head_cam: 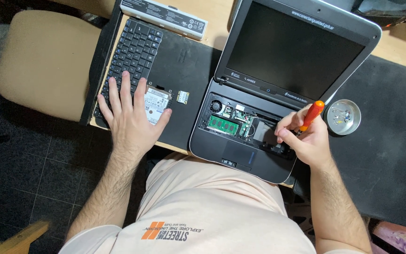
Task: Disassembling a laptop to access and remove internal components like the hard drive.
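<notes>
A small grey laptop (240, 155) lies open with its keyboard removed, showing a fan, a green memory board (222, 124) and other parts. My right hand (306, 138) grips an orange-handled screwdriver (312, 114), tip down inside the laptop's right side; the tip is hidden by my fingers. My left hand (130, 115) rests flat, fingers spread, on the detached black keyboard (137, 47) and over a bare hard drive (158, 101) on the black mat (184, 61).
A small round metal dish (344, 117) with screws sits right of the laptop. A tiny card (182, 97) lies beside the hard drive. A long white battery pack (164, 18) lies at the table's far edge. A beige chair seat (43, 61) stands at left.
</notes>
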